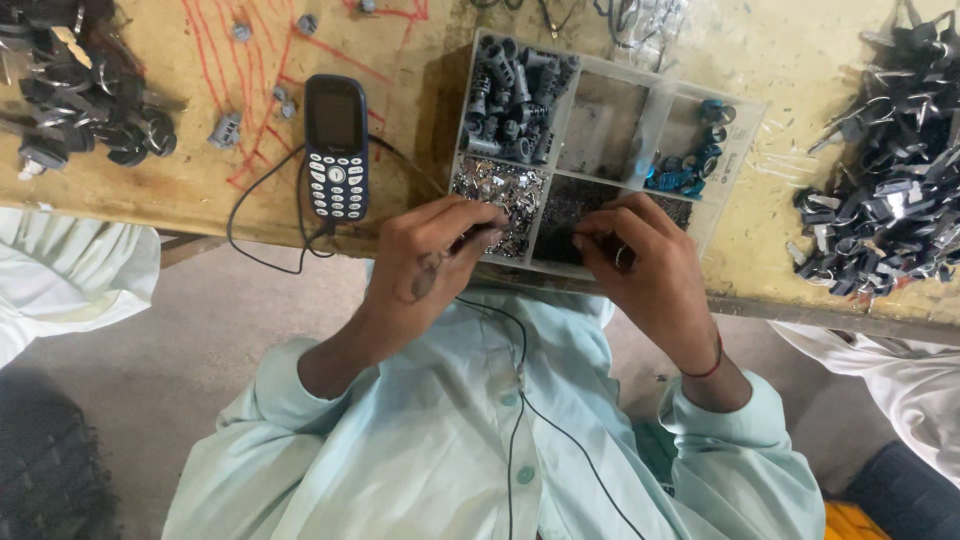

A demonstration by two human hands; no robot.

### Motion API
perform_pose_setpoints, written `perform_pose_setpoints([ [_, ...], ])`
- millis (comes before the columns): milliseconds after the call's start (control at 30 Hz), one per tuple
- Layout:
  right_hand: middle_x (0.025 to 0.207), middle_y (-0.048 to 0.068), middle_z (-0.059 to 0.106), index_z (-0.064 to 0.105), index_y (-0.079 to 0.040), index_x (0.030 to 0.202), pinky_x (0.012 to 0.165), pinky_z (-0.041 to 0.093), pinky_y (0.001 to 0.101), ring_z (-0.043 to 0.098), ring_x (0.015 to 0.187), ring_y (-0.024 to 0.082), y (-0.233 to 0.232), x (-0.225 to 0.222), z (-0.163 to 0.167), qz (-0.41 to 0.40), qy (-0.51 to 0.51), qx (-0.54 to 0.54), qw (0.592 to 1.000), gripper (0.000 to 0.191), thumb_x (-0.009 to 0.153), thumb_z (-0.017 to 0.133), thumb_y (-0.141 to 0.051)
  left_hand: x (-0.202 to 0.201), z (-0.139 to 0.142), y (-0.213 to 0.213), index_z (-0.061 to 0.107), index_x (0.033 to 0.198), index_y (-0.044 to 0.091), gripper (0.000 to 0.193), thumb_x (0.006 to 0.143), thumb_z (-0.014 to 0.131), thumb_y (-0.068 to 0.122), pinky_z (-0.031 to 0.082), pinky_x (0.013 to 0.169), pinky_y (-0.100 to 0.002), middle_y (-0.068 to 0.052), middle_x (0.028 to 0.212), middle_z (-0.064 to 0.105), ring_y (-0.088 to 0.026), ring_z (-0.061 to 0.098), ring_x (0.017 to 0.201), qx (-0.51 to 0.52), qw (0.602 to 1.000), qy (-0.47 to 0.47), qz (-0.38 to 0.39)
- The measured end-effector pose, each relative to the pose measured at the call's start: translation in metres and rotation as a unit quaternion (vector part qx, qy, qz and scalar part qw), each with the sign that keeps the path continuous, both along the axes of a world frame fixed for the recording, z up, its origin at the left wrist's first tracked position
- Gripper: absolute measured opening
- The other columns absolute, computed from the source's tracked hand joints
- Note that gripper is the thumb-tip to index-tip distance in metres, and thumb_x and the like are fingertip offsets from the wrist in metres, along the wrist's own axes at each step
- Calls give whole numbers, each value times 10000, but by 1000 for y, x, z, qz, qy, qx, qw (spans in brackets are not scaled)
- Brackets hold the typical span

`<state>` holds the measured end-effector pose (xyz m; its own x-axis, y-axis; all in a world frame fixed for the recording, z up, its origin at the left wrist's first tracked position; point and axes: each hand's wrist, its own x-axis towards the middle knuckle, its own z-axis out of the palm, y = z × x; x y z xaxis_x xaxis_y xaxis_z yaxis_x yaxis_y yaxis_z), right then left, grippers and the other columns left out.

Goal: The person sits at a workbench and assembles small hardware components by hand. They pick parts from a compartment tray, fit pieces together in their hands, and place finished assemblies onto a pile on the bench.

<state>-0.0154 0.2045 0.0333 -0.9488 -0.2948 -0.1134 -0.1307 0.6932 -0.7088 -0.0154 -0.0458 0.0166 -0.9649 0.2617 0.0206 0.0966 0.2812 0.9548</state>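
Both hands work at the compartment tray's [748, 122] six o'clock edge, the left hand [425, 262] pinching a small dark part [476, 236], the right hand [640, 262] closed on something unclear; key piles at nine and three o'clock look assembled.

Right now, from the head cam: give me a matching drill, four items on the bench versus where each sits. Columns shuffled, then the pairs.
Things:
1. keypad phone
2. grey cylinder parts
3. blue rings
4. shiny metal bits

Places:
A. right-hand compartment of the clear tray
B. near-left compartment, beside the left hand
C. on the yellow table, left of the tray
D. far-left compartment

Pairs: 1-C, 2-D, 3-A, 4-B
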Motion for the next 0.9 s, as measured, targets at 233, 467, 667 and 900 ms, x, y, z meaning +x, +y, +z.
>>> perform_pose_setpoints([
  [233, 1007, 78, 672, 719, -51, 1028, 584, 511, 303, 643, 677, 185, -4, 1, -2, -33, -50, 10, 998, 155, 888, 785, -51, -1, 1, 0, 684, 1126, 1, 174, 954, 711, -10, 568, 756, -332, -134, 1013, 727, -257, 742, 890, -24, 1000, -4, 7],
  [467, 1003, 87, 664, 706, -52, 1028, 614, 502, 338, 653, 748, 236, -5, 2, -5, -22, -15, 3, 1000, 151, 903, 790, -58, -1, 1, -2, 694, 1126, -1, 188, 943, 734, -14, 580, 776, -314, -130, 1034, 722, -242, 750, 895, -1, 1000, -8, 2],
  [667, 1019, 93, 671, 697, -49, 1032, 642, 510, 357, 676, 806, 262, -6, 5, -9, -18, -6, -1, 1000, 158, 904, 791, -61, -1, -5, 1, 682, 1138, -16, 215, 930, 736, -32, 581, 794, -307, -136, 1038, 717, -243, 742, 915, 8, 1000, 3, 7],
  [900, 1013, 92, 667, 699, -50, 1042, 668, 520, 362, 686, 836, 268, -6, 5, -10, -22, -5, -12, 1000, 168, 902, 793, -49, 1, -4, 3, 686, 1143, 5, 148, 998, 668, -21, 556, 824, -398, -126, 1054, 673, -296, 688, 954, -106, 991, 82, 1],
])
